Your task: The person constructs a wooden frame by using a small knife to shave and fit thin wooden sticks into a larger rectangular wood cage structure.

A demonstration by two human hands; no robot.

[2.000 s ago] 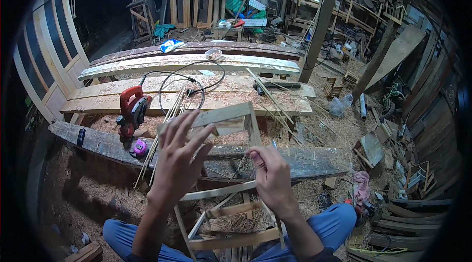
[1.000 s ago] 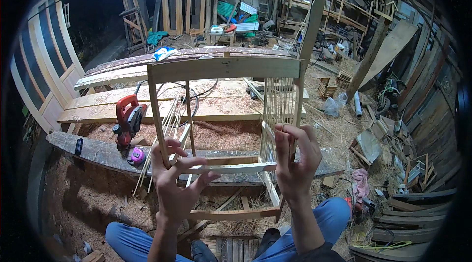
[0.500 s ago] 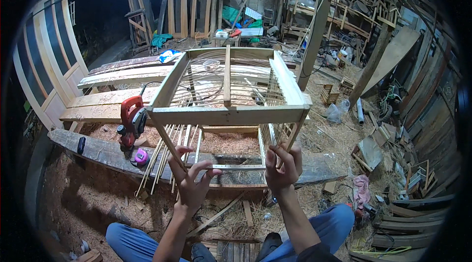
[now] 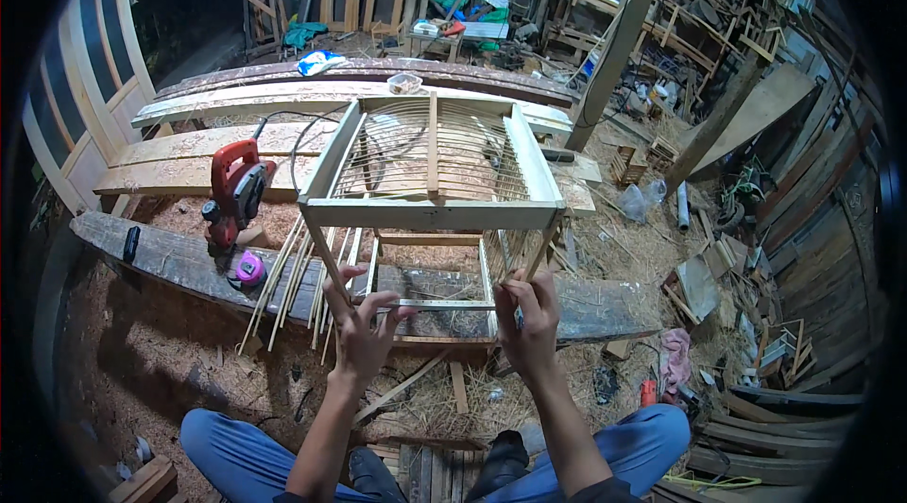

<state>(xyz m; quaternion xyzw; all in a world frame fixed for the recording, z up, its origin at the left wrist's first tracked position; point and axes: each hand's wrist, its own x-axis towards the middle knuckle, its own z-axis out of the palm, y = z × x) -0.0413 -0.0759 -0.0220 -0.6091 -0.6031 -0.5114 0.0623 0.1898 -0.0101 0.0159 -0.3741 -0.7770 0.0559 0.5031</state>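
Note:
A pale box-shaped wooden frame (image 4: 430, 213), with a row of thin rods across its top and down its right side, stands between my hands over the plank bench. My left hand (image 4: 361, 338) grips the near left post near its bottom corner, its fingers bent along the lower rail (image 4: 439, 305). Closed on the near right post's lower end, my right hand (image 4: 529, 328) pinches with thumb and fingertips. Several loose thin sticks (image 4: 283, 286) lie beside the frame's left side. Whether the frame's bottom rests on the bench cannot be made out.
On the bench's left sit a red electric planer (image 4: 231, 187), a pink tape measure (image 4: 250, 267) and a small black object (image 4: 131, 243). Long planks (image 4: 208, 144) with shavings run behind. A wooden post (image 4: 619, 59) rises at the right. Scrap wood (image 4: 699, 290) litters the floor.
The frame looks smaller and sits a little lower, farther from my head, with both hands still on its near posts. My view has shifted, so the bench and planer appear higher and more left.

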